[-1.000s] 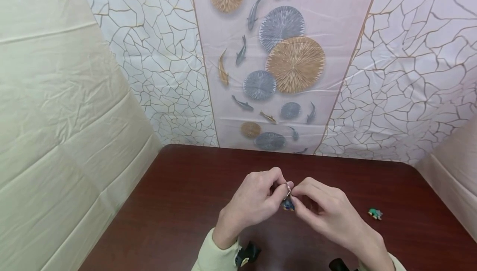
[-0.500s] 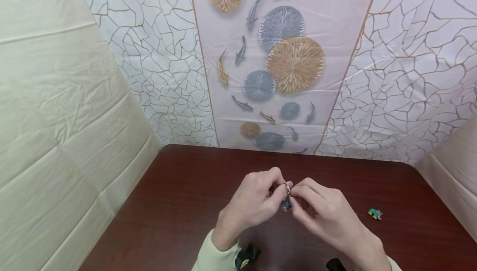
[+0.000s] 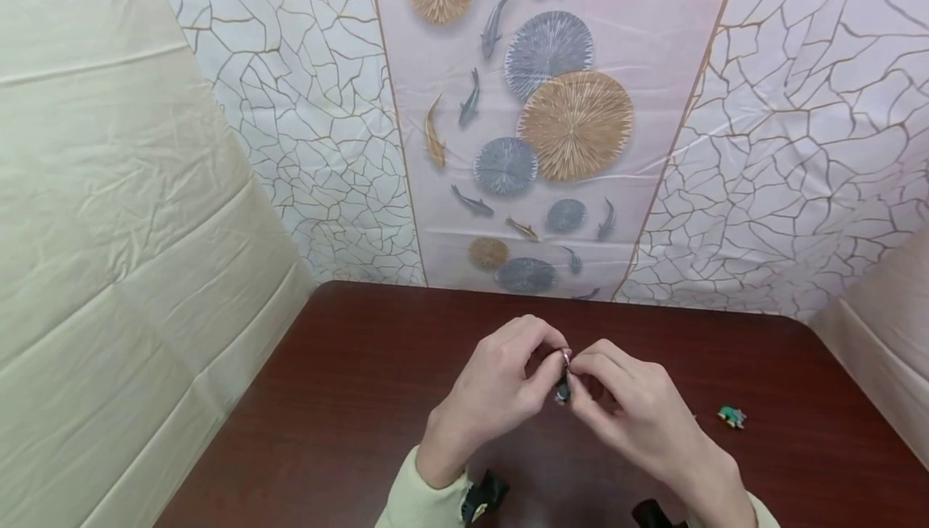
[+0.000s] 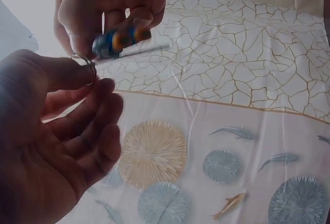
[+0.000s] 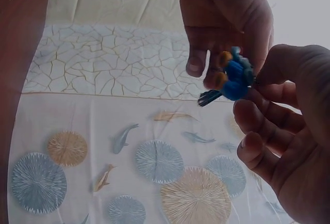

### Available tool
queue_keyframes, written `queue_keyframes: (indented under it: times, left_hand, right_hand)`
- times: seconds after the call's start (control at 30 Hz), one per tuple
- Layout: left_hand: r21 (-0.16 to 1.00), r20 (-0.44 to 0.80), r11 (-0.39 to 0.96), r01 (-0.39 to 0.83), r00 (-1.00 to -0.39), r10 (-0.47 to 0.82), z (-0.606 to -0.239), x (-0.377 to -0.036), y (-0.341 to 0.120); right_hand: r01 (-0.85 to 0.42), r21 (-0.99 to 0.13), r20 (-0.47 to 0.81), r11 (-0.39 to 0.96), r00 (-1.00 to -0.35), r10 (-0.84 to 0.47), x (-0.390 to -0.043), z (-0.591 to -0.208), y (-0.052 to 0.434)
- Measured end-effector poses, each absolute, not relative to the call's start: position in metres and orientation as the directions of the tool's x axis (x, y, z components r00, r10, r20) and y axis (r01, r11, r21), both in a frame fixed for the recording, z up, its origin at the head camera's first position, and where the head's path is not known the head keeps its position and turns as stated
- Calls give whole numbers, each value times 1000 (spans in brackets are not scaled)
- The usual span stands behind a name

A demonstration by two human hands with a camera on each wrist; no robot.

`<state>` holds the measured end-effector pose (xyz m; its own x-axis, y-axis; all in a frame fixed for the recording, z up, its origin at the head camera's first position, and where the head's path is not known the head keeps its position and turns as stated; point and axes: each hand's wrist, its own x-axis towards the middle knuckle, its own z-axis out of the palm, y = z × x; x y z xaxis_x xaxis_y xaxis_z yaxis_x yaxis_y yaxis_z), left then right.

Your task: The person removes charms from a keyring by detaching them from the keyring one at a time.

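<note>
— Both hands are sitting a little higher over the table (image 3: 348, 399) than a second ago, and the blue-and-orange charm (image 4: 116, 41) is tucking in closer between the fingertips instead of dangling below them.

— So who is holding what?

— Thumb and forefinger of the left hand (image 3: 497, 387) are pinching the thin metal ring (image 4: 87, 69). In the left wrist view the right hand (image 3: 627, 415) is gripping the charm, its fingers curling round it, right beside the ring. I am judging that the two pieces are being worked together at the ring, and that the closer grip is a sign of fine fiddling at the join.

— Is the charm on the ring yet?

— I am not able to tell. From the head camera the fingertips are covering the join, and only a dark sliver is showing between them. Both wrist views are looking up against a bright backdrop, so the hands are coming out dark.

— Anything else lying about?

— One small green piece (image 3: 731, 416) is lying on the table well apart to the right, too small to identify.
</note>
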<state>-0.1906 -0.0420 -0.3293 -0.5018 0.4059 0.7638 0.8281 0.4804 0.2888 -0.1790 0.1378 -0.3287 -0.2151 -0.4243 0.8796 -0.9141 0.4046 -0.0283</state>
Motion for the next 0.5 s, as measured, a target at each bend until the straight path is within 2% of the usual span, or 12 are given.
queue_keyframes:
  times: [0.13, 0.23, 0.37, 0.5]
  left_hand:
    - [187, 828, 513, 838, -415, 376, -329, -192, -41]
    - [166, 840, 523, 836, -397, 369, -330, -191, -42]
    - [196, 824, 526, 828, -430, 369, -332, -191, -41]
    - [328, 771, 496, 804, -531, 352, -332, -190, -41]
  right_hand:
    - [-923, -61, 880, 381, -230, -415, -180, -329, 139]
    - [-931, -72, 881, 357, -227, -415, -179, -329, 137]
    - [-937, -71, 884, 342, -218, -414, -177, -329, 136]
    - [-938, -64, 884, 340, -212, -418, -176, -328, 135]
